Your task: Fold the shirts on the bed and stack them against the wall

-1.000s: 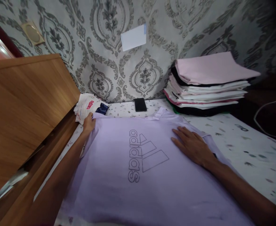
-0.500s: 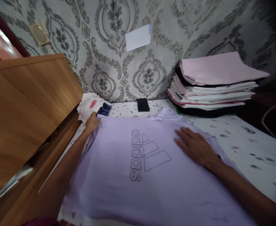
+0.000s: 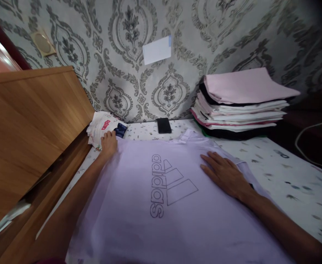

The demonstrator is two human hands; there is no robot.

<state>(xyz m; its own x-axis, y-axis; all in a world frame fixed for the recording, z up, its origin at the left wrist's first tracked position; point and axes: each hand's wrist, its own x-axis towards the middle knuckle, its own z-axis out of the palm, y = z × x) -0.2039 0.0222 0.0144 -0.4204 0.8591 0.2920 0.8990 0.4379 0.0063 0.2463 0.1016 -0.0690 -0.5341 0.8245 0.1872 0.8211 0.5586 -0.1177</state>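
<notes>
A lilac T-shirt (image 3: 133,183) lies spread out in front of me, its outlined adidas print turned sideways and its collar toward the right of the far edge. My left hand (image 3: 109,143) is at the shirt's far left corner, fingers curled on the cloth, beside a folded white printed garment. The cloth along that side is smeared by motion. On the right part of the shirt, my right hand (image 3: 225,173) rests flat, palm down, with its fingers stretched toward the print.
Folded clothes form a tall stack (image 3: 240,106) at the back right. A black phone-like object (image 3: 163,125) lies near the wall. Small folded garments (image 3: 99,124) sit at the back left, beside a wooden panel (image 3: 37,128). A patterned sheet (image 3: 292,176) covers the surface.
My left hand's fingers have curled more at the shirt's corner, and the left edge of the cloth has shifted. The right hand stays flat on the shirt. The view has shifted slightly.
</notes>
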